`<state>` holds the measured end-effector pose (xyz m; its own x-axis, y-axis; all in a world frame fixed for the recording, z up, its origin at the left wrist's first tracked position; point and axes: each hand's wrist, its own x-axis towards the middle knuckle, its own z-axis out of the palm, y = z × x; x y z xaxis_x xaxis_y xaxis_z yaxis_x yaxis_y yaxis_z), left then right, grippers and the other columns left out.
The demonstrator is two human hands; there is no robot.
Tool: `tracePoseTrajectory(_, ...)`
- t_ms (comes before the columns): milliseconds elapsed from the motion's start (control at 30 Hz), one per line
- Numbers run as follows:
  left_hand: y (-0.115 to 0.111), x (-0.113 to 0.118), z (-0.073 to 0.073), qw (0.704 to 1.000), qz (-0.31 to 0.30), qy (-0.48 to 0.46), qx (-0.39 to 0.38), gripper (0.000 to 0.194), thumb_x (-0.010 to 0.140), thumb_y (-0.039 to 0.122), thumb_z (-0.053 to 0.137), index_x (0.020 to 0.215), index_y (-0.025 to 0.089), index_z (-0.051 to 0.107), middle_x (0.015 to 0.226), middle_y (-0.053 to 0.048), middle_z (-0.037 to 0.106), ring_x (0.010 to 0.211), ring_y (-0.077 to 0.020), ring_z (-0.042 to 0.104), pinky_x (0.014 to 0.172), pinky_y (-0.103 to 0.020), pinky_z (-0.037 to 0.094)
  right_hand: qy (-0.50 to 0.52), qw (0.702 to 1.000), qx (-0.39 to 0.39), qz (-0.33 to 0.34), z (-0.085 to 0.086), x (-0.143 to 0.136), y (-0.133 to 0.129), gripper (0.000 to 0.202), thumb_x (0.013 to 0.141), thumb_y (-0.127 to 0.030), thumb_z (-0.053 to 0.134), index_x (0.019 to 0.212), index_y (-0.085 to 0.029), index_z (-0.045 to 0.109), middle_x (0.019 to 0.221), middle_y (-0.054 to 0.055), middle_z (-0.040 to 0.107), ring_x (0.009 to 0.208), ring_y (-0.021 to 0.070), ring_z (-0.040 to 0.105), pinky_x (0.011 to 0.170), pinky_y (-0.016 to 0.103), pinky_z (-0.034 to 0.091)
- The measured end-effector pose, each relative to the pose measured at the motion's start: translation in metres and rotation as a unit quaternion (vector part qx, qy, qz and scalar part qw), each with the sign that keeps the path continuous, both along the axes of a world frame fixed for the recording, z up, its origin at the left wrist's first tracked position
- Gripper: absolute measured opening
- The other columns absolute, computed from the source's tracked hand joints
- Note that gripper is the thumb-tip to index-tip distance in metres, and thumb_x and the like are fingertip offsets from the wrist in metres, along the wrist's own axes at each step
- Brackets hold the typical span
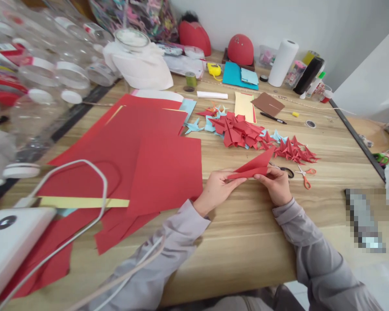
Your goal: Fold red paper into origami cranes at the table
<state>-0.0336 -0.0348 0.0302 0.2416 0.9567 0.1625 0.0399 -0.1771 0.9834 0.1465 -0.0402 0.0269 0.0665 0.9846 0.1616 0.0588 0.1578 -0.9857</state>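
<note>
A folded piece of red paper (253, 167) is held between my two hands, just above the wooden table. My left hand (218, 190) pinches its left end, thumb along the lower edge. At the other end, my right hand (276, 185) grips it with thumb and fingers. Beyond my hands lies a heap of folded red paper shapes (236, 129), with some light blue ones among them. Black-handled scissors (287, 171) sit partly hidden behind my right hand, and orange-handled scissors (306, 175) lie beside them. To the left are large red paper sheets (168, 172).
A white power bank (16, 242) with a white cable (105, 190) lies over the papers at left. Clear plastic bottles (42, 73) crowd the left edge. A black pen (273, 118), brown paper (267, 104) and yellow tape measure (214, 69) lie farther back. A blurred-out phone-like object (365, 220) rests at right.
</note>
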Motion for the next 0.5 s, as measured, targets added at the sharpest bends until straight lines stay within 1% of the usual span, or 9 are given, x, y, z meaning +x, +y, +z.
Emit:
tracePoseTrajectory(67, -0.001, 0.001, 0.001, 1.000, 0.000, -0.013, -0.015, 0.022, 0.069, 0.031, 0.070, 0.085, 0.016, 0.073, 0.095, -0.007, 0.071, 0.087, -0.0201, 0.066, 0.080, -0.030, 0.053, 0.008, 1.000, -0.012, -0.009, 0.000, -0.001, 0.000, 0.015, 0.060, -0.029, 0.078, 0.064, -0.019, 0.067, 0.071, 0.000, 0.068, 0.069, 0.0153, 0.061, 0.071, 0.031, 0.053)
tracePoseTrajectory(133, -0.001, 0.002, 0.002, 0.999, 0.012, -0.024, -0.031, 0.022, 0.068, 0.032, 0.071, 0.083, 0.016, 0.073, 0.090, -0.007, 0.072, 0.084, -0.0200, 0.067, 0.078, -0.029, 0.053, 0.021, 1.000, -0.020, -0.012, 0.000, -0.002, 0.000, 0.018, 0.058, -0.028, 0.079, 0.063, -0.019, 0.065, 0.069, -0.001, 0.067, 0.066, 0.0147, 0.061, 0.069, 0.031, 0.053)
tracePoseTrajectory(200, -0.001, 0.002, 0.002, 0.998, 0.028, -0.033, -0.053, 0.020, 0.068, 0.032, 0.071, 0.077, 0.015, 0.073, 0.082, -0.006, 0.073, 0.078, -0.0192, 0.067, 0.072, -0.027, 0.054, 0.029, 0.999, -0.019, -0.013, 0.002, -0.003, -0.001, 0.020, 0.056, -0.027, 0.080, 0.060, -0.018, 0.063, 0.067, -0.001, 0.066, 0.064, 0.0138, 0.060, 0.066, 0.030, 0.052)
tracePoseTrajectory(300, -0.001, 0.002, 0.000, 0.995, 0.049, -0.028, -0.086, 0.020, 0.068, 0.033, 0.070, 0.071, 0.014, 0.072, 0.072, -0.006, 0.072, 0.067, -0.0175, 0.067, 0.063, -0.025, 0.053, 0.044, 0.999, -0.028, -0.014, 0.002, -0.006, -0.002, 0.024, 0.056, -0.025, 0.080, 0.059, -0.018, 0.057, 0.064, -0.003, 0.064, 0.061, 0.0121, 0.059, 0.062, 0.027, 0.051)
tracePoseTrajectory(367, -0.002, 0.003, 0.000, 0.993, 0.059, -0.020, -0.098, 0.021, 0.068, 0.034, 0.070, 0.070, 0.013, 0.072, 0.068, -0.006, 0.071, 0.063, -0.0167, 0.066, 0.060, -0.024, 0.053, 0.080, 0.996, -0.044, -0.011, 0.001, -0.008, -0.002, 0.029, 0.056, -0.025, 0.080, 0.066, -0.020, 0.053, 0.065, -0.004, 0.064, 0.059, 0.0113, 0.059, 0.059, 0.025, 0.051)
tracePoseTrajectory(433, -0.002, 0.004, 0.000, 0.993, 0.066, -0.016, -0.102, 0.022, 0.068, 0.034, 0.070, 0.072, 0.012, 0.071, 0.065, -0.005, 0.070, 0.061, -0.0162, 0.066, 0.058, -0.024, 0.052, 0.117, 0.991, -0.065, -0.005, 0.001, -0.010, -0.002, 0.039, 0.056, -0.025, 0.081, 0.080, -0.023, 0.050, 0.070, -0.005, 0.066, 0.058, 0.0116, 0.061, 0.058, 0.026, 0.052)
tracePoseTrajectory(500, -0.001, 0.004, 0.001, 0.992, 0.069, -0.030, -0.102, 0.027, 0.067, 0.035, 0.070, 0.083, 0.012, 0.069, 0.066, -0.004, 0.070, 0.059, -0.0153, 0.066, 0.058, -0.023, 0.052, 0.138, 0.988, -0.076, -0.004, 0.001, -0.011, -0.002, 0.053, 0.055, -0.025, 0.081, 0.095, -0.025, 0.047, 0.077, -0.003, 0.069, 0.060, 0.0131, 0.063, 0.059, 0.027, 0.053)
